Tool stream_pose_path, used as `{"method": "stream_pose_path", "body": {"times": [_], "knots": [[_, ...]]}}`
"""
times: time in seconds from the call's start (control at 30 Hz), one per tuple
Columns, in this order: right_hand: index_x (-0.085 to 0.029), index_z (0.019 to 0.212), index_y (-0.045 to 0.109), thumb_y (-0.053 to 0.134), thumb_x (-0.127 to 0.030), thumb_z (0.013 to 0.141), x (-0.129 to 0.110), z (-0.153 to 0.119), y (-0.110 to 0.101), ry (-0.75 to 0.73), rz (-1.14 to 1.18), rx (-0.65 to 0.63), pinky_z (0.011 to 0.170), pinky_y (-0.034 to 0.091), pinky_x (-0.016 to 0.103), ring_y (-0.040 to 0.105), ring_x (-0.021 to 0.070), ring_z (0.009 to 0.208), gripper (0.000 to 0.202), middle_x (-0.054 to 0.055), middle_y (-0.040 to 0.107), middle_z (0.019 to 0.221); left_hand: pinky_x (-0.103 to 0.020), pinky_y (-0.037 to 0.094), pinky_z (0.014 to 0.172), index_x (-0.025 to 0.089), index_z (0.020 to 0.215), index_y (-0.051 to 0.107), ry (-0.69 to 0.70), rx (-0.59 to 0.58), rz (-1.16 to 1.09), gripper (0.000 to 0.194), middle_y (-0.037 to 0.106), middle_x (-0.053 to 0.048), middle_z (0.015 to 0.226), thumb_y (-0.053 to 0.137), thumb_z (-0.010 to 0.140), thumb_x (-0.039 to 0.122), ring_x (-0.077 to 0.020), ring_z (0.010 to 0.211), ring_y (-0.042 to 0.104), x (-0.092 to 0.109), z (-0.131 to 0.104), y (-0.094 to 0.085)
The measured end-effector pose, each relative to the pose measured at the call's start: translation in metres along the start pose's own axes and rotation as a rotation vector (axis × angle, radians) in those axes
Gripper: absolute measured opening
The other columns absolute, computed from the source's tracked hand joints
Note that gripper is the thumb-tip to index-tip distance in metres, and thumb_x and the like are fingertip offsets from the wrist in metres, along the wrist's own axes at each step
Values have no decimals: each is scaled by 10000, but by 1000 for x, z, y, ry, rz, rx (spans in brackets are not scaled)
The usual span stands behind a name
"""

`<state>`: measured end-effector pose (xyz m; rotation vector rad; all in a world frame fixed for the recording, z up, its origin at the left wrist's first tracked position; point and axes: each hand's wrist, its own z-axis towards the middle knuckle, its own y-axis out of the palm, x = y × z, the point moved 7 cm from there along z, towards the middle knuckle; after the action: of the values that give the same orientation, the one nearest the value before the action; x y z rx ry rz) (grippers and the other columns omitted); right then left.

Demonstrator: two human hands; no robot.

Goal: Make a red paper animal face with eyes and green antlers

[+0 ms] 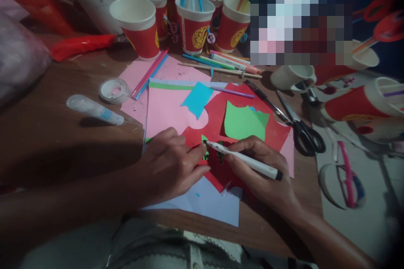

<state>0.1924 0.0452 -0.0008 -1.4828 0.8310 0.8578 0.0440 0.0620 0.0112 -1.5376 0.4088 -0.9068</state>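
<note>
Here, right of frame centre, grips a white marker [252, 163] in the right hand [268, 155] — clasped between thumb and fingers, presumably for fine control. Just below centre, pins a small green cutout [206, 154] to red paper [216, 113] with the left hand [178, 162], thumb and index parted, likely against slipping. Points the marker tip-first toward upper left, at the cutout — slants its long axis down to lower right.
</note>
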Motion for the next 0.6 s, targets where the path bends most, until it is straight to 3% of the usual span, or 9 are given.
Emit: {"method": "stream_pose_path", "body": {"times": [0.23, 0.4, 0.6], "knots": [[-190, 866, 591, 626, -258, 807, 4, -2, 1, 11, 51, 5, 430, 405, 146, 547, 71, 502, 97, -7, 668, 731, -364, 380, 750, 193, 935, 640, -31, -47, -1, 344, 580, -37, 656, 363, 913, 394, -191, 677, 528, -3, -1, 4], [-191, 830, 599, 638, -265, 797, 6, -1, -1, 48, 91, 17, 439, 418, 160, 584, 93, 539, 89, 2, 678, 734, -350, 379, 721, 192, 942, 640, -4, -5, 7, 329, 574, -34, 650, 378, 909, 387, -188, 660, 521, -2, -2, 2], [-214, 782, 581, 649, -306, 790, 14, 4, -12, 114, 261, 118, 474, 467, 192, 614, 127, 577, 115, 3, 655, 669, -348, 383, 702, 184, 905, 643, 5, 17, 0, 291, 582, -28, 622, 421, 892, 372, -188, 638, 521, -1, -1, -1]]}}
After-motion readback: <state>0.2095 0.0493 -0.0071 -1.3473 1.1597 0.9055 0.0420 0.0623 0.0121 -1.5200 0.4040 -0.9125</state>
